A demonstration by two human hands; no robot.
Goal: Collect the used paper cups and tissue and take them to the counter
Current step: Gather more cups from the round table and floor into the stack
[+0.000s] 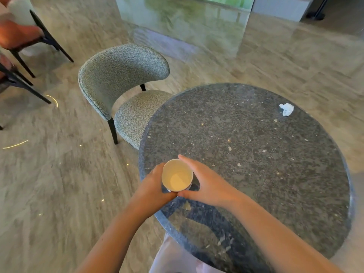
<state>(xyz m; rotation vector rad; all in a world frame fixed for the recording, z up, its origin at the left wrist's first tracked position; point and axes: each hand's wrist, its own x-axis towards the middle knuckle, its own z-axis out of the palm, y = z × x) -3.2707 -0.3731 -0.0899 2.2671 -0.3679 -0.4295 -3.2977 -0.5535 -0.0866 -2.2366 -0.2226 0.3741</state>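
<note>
Head view, looking down, and both hands are on one paper cup [176, 175] at the near left edge of the round, dark speckled stone table [246, 144]. The left hand [154, 187] wraps the cup's left side, fingers curled round behind it. The right hand [206, 182] cups the right side, fingers laid along the wall and thumb hooked round the near side. The two thumbs meet just under the rim. The cup stands upright, mouth open to the camera, with a pale inside and nothing visible in it. Whether its base touches the tabletop or hangs just above it, I cannot tell.

Well apart from the cup, a crumpled white tissue [286, 109] lies alone near the table's far right edge. A grey-green upholstered chair [122, 75] is tucked against the table's left side. Orange chairs [17, 34] with black legs sit blurred in the top left corner, on a glossy marbled floor [59, 174].
</note>
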